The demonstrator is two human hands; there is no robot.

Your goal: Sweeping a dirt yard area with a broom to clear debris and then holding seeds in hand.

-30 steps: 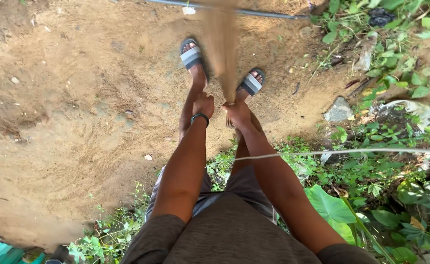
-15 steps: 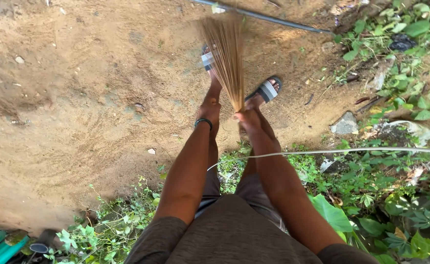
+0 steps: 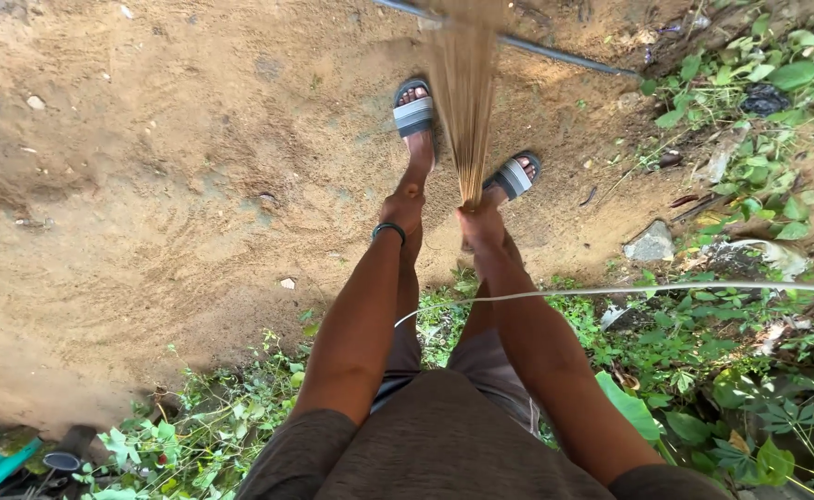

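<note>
One broad patch of bare sandy ground (image 3: 148, 185) fills the view from nine o'clock up to twelve, scored with fine curved scratch lines. Green weeds and broad leaves (image 3: 703, 370) crowd the four to six o'clock side, with a grey stone (image 3: 651, 243) lying among them at about three o'clock. A dark pipe (image 3: 564, 56) runs slantwise across the ground near one o'clock, and a thin pale cord (image 3: 657, 289) stretches level from the middle out to three o'clock, passing over the person's right forearm.

The stick broom (image 3: 467, 102), a bundle of thin tan fibres, stands upright at twelve o'clock, fanning out towards the top edge of the view and narrowing down to the hands. The right hand (image 3: 481, 225) has its grip clamped round the narrow end of the bundle. The left hand (image 3: 404, 208), wearing a dark wristband (image 3: 388, 228), sits just beside it at the nine o'clock side; whether its grip is closed or slack cannot be told from this angle.

Two grey striped sandals (image 3: 413, 113) show beyond the hands, one either side of the broom.
</note>
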